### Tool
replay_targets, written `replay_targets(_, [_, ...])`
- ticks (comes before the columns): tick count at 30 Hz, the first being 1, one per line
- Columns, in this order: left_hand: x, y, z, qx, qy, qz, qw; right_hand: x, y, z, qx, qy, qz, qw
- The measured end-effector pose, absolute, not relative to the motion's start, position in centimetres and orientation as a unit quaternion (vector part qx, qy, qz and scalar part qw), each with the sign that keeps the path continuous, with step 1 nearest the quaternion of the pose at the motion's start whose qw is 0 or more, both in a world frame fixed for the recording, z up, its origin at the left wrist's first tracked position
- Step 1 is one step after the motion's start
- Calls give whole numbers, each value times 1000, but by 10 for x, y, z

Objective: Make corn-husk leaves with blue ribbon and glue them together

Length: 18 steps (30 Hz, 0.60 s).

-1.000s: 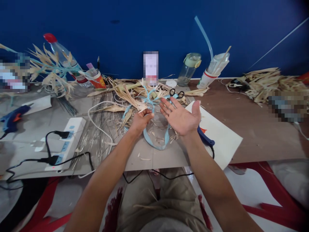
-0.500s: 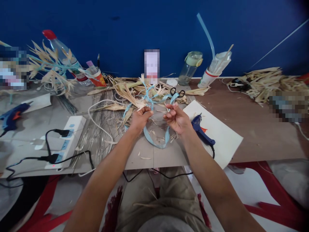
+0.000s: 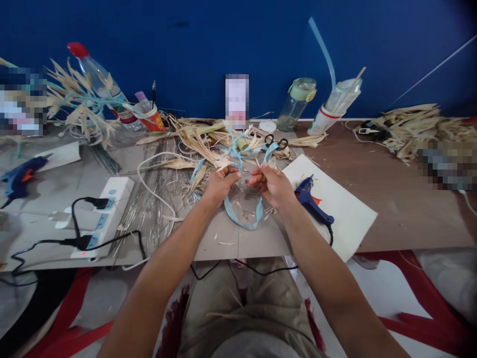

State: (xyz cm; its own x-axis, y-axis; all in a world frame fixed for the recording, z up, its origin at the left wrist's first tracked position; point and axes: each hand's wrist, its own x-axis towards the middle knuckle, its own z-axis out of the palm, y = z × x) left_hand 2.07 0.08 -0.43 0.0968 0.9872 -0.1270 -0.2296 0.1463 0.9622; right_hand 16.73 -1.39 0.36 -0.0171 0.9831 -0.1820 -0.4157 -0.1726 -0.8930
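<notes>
My left hand (image 3: 219, 185) is closed in a pinch on a stem wrapped in light blue ribbon (image 3: 238, 219), with dried straw leaves (image 3: 203, 144) fanning out beyond it. My right hand (image 3: 271, 185) sits just to the right, fingers curled and pinched on the same ribbon near the left hand's fingertips. The ribbon hangs in a loop below both hands onto the grey table (image 3: 223, 243). Black scissors (image 3: 276, 143) lie just behind my right hand.
A blue glue gun (image 3: 311, 201) rests on a white sheet (image 3: 335, 209) at right. A white power strip (image 3: 102, 214) with black cables lies at left, another glue gun (image 3: 18, 176) far left. Bottles, cups and a jar (image 3: 296, 102) line the blue wall. Straw pile (image 3: 406, 127) at right.
My right hand was open with palm up, then closed its fingers and moved left to meet the left hand at the ribbon. The left hand has kept its grip.
</notes>
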Motion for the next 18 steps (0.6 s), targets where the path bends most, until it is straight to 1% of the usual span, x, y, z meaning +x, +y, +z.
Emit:
replay_targets(1, [21,1,-4,421,446,499,612,167,-14,3,-435,-338,620,559])
replay_targets(4, [21,0,-3,420,443,499,615,165,-13,3,-414,-354,565,620])
replay_targets(5, [22,0,-3,422,444,498,614,165,-13,2,-413,-357,558,625])
replay_targets(8, [22,0,-4,435,450,490,607,163,-12,-2,-458,-382,541,593])
replay_targets(13, [24,-1,-5,495,463,473,563,155,-15,-5,-530,-470,430,560])
replay_targets(18, [26,-4,-4,576,462,450,502,150,-15,-5,-557,-510,401,519])
